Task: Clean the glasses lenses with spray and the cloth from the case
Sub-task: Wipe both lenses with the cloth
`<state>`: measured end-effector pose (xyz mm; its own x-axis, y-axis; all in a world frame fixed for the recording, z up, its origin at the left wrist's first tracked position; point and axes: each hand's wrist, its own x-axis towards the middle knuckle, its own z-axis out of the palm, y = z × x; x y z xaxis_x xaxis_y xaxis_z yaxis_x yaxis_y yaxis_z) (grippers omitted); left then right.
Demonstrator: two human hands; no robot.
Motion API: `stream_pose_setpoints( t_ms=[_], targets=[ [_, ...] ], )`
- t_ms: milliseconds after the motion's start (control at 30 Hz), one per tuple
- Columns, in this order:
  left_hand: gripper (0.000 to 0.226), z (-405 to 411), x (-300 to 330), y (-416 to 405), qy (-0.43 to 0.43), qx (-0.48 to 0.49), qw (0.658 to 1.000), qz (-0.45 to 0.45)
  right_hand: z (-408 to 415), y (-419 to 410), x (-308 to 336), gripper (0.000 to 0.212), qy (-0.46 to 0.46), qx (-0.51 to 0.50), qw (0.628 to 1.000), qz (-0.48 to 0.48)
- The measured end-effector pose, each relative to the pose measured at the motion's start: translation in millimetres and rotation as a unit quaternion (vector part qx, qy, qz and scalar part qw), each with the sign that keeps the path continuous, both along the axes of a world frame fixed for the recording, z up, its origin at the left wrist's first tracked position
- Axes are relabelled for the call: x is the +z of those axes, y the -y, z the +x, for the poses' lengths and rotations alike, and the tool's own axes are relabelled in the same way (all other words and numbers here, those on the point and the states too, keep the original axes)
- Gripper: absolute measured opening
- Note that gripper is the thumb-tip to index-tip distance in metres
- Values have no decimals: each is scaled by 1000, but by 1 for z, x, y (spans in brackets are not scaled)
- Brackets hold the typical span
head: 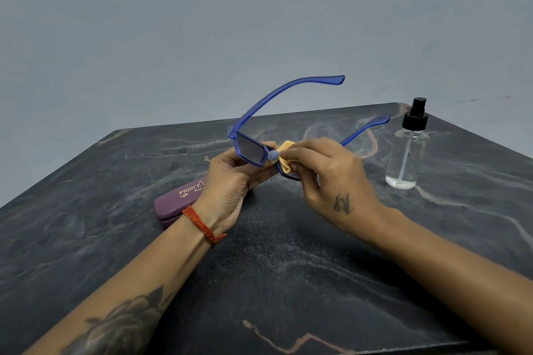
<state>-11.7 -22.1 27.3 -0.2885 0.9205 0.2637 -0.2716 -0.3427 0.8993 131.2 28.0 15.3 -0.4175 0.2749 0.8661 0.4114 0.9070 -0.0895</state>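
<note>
A dark marbled bench (288, 268) is set against a plain grey-blue wall (202, 23). The blue-framed glasses (250, 150) are held above the bench, temples unfolded and pointed away from the person. The frame is gripped near the bridge by the left hand (230, 181), whose fingers are curled round the lower rim of the left-side lens. A folded yellow cloth (287, 157) is pinched by the right hand (326, 176) and pressed against the other lens, which is mostly hidden behind the cloth and fingers; contact with the glass is probable but cannot be confirmed. A clear spray bottle (408, 150) with a black pump head is stood upright on the bench, well apart to the right. A purple glasses case (178, 202) is laid on the bench behind the left wrist, which carries a red thread band (202, 225)
</note>
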Motion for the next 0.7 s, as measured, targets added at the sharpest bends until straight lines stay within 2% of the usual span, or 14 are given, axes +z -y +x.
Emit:
stream_pose_setpoints(
  t_ms=[467, 700],
  targets=[
    [23, -4, -1, -1, 16, 0, 1000, -1, 4, 4, 6, 20, -13, 42, 999, -26],
    [25, 0, 0, 1, -10, 7, 1000, -9, 3, 5, 6, 32, 39, -10, 999, -2]
  ],
)
